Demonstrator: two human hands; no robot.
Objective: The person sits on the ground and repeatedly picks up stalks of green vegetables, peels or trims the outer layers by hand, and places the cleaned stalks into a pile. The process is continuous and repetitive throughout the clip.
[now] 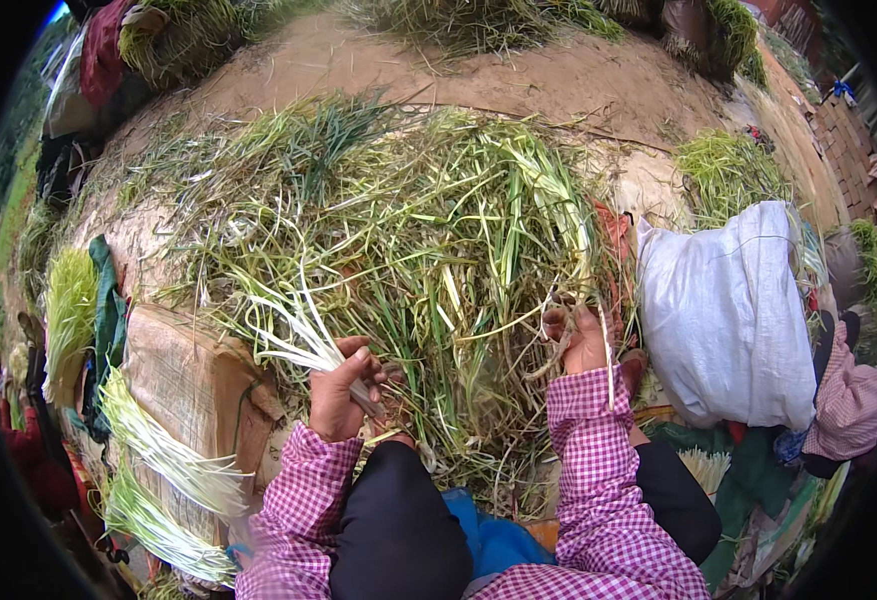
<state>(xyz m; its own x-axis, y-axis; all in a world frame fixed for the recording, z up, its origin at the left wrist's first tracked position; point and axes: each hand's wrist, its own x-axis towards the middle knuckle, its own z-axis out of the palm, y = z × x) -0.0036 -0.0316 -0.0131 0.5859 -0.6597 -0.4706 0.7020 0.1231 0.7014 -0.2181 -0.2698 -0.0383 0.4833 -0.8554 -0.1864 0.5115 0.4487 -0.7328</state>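
My left hand (344, 390) is closed around a small bunch of pale leafy stalks (299, 330), their white and yellow-green ends fanning up and to the left. To the right, my right hand (577, 337) grips a bundle of long green-and-white stalks (569, 217) at its lower end, with some brownish strands hanging beside the wrist. Between and beyond both hands spreads a large loose heap of green and yellowed stalks and leaves (408, 247). Two bunches of clean pale stalks (175, 457) (160, 532) lie at the lower left.
A brown wrapped block (183, 382) stands left of my knees, with a bright green bunch (70, 322) beyond it. A full white woven sack (723, 315) stands at right. Other people's sleeves (847, 409) show at the right rim and at the left. More plant heaps (468, 22) lie beyond.
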